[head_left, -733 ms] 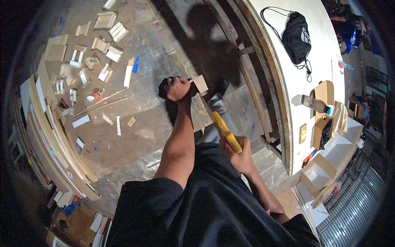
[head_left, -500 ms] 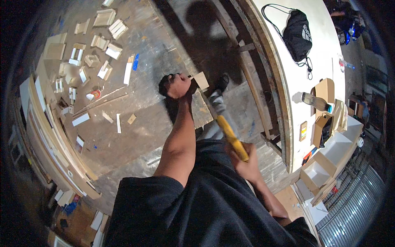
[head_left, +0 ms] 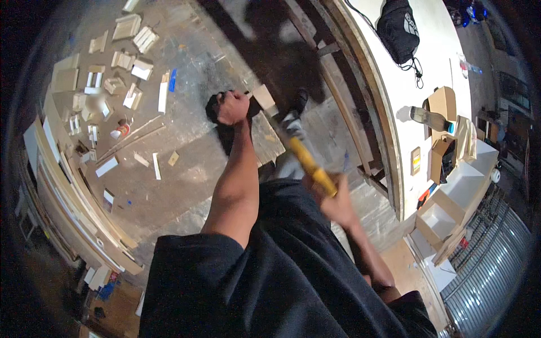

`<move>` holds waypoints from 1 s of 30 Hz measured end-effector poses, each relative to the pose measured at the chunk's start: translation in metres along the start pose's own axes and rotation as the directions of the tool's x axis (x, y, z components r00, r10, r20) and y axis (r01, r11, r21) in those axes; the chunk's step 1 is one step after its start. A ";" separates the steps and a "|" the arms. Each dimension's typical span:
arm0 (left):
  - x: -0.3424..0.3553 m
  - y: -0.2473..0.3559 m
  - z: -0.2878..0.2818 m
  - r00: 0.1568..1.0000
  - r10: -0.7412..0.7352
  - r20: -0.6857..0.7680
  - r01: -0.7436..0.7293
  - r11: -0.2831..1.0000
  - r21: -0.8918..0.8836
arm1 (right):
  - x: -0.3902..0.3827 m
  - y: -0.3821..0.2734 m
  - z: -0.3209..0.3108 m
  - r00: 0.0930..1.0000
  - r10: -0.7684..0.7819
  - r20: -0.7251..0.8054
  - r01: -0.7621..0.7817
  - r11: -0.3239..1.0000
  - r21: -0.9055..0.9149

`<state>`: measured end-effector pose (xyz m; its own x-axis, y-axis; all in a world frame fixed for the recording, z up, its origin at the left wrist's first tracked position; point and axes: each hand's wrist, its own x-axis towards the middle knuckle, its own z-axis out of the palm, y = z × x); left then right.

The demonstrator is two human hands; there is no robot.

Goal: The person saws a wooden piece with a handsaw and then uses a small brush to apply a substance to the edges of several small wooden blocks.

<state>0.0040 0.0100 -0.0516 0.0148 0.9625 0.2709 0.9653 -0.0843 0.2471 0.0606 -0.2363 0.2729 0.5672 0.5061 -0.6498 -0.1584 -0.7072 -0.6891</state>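
While left hand [head_left: 232, 107] clamps wood block [head_left: 263, 97], right hand [head_left: 333, 198] grips yellow-handled hammer [head_left: 307, 160].

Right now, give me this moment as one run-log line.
left hand: closed on wood block | right hand: gripping yellow-handled hammer, head near block | floor: wood offcuts scattered at left

Single head-worn fisheye view, steeply downward over the person's own arms, workshop floor [head_left: 186, 169] far below.

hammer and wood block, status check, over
Left hand gripping wood block. Right hand gripping yellow-handled hammer, head by the block. Wood offcuts litter floor, none between.
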 end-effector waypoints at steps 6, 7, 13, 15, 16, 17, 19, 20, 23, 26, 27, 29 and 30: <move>-0.012 0.005 -0.009 0.992 0.095 -0.077 -0.094 0.995 0.016 | 0.018 -0.005 0.000 0.994 -0.015 0.109 0.018 1.000 -0.025; -0.015 -0.004 -0.007 0.998 0.043 -0.036 -0.042 0.999 0.018 | 0.004 -0.007 -0.005 0.994 -0.007 0.113 0.010 1.000 -0.026; -0.019 0.007 -0.009 0.985 0.144 -0.096 -0.144 0.990 0.001 | 0.010 0.003 0.001 0.997 -0.080 -0.009 0.080 0.997 0.020; -0.018 -0.008 -0.009 0.997 0.080 -0.023 -0.079 0.996 0.045 | 0.004 -0.022 -0.005 0.991 0.037 0.129 -0.015 0.985 -0.169; -0.016 -0.009 -0.010 0.999 0.048 0.008 -0.048 0.997 0.063 | -0.011 -0.021 -0.009 0.991 0.004 0.135 0.013 0.992 -0.126; -0.007 -0.005 -0.009 0.999 0.047 -0.010 -0.046 0.997 0.063 | -0.016 -0.019 -0.013 0.988 -0.053 0.144 0.065 0.995 -0.078; -0.013 0.002 -0.014 0.974 0.203 -0.102 -0.201 0.979 0.024 | -0.017 0.003 -0.007 0.994 -0.078 0.077 0.069 0.991 0.119; -0.013 0.004 -0.011 0.979 0.179 -0.094 -0.176 0.984 0.039 | -0.005 0.004 0.000 0.997 -0.067 0.035 0.067 0.998 0.023; -0.008 -0.002 -0.006 0.996 0.088 -0.036 -0.088 0.996 -0.008 | 0.004 0.017 0.003 0.993 -0.069 0.094 0.077 0.993 -0.087; -0.017 -0.004 -0.009 0.995 0.096 -0.001 -0.096 0.995 0.013 | -0.023 -0.007 -0.015 0.980 -0.001 0.199 0.007 0.999 -0.033; -0.018 -0.001 -0.011 0.995 0.096 -0.005 -0.096 0.995 0.017 | -0.019 -0.007 -0.013 0.980 -0.005 0.197 0.011 1.000 -0.029; -0.018 0.000 -0.012 0.989 0.148 0.002 -0.148 0.989 0.016 | -0.015 -0.004 -0.013 0.983 0.158 0.094 -0.155 0.987 -0.036; -0.017 -0.001 -0.011 0.994 0.101 0.027 -0.101 0.995 0.004 | -0.014 -0.003 -0.012 0.975 0.207 0.076 -0.205 0.978 -0.032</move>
<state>0.0002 -0.0092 -0.0464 0.1194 0.9556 0.2692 0.9598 -0.1805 0.2149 0.0627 -0.2467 0.2877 0.4589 0.3850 -0.8007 -0.2456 -0.8111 -0.5308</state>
